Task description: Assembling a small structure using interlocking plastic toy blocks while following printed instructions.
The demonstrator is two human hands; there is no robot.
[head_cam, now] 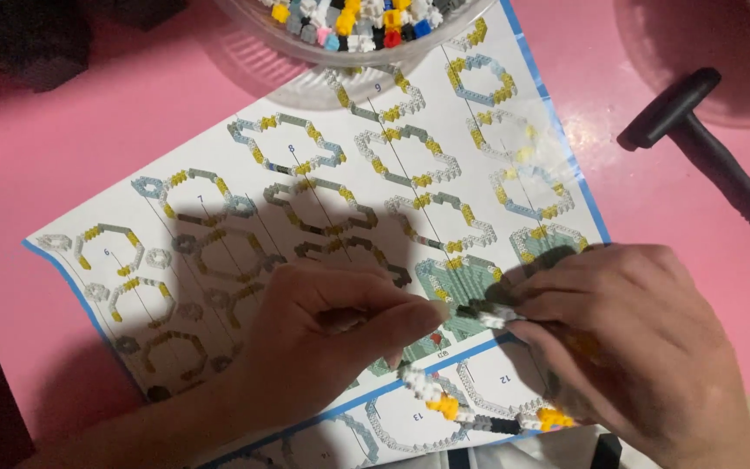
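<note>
Together, both hands met over the lower middle of the instruction sheet (219, 174). The left hand (323, 339) was curled, its thumb and forefinger pinched narrowly at the tip, touching the end of a small block assembly (490, 314) of grey, white and dark pieces. The right hand (631, 347) closed its fingers around the other end of the same assembly, so the piece was held between the two hands just above the paper. Whether the left fingertips also held a separate tiny block could not be told; the spot was blurred.

Below the hands, a longer built chain (444, 404) of white, yellow and black blocks lay on the sheet, partly hidden under the right hand. The sheet, printed with ring-shaped building steps and edged in blue, lay tilted on a pink table (88, 113). At the top edge stood a clear bowl (305, 48) filled with loose coloured blocks, touching the sheet's upper part. A black tool with a hammer-like head (705, 148) lay on the table to the right, well apart from the hands.
</note>
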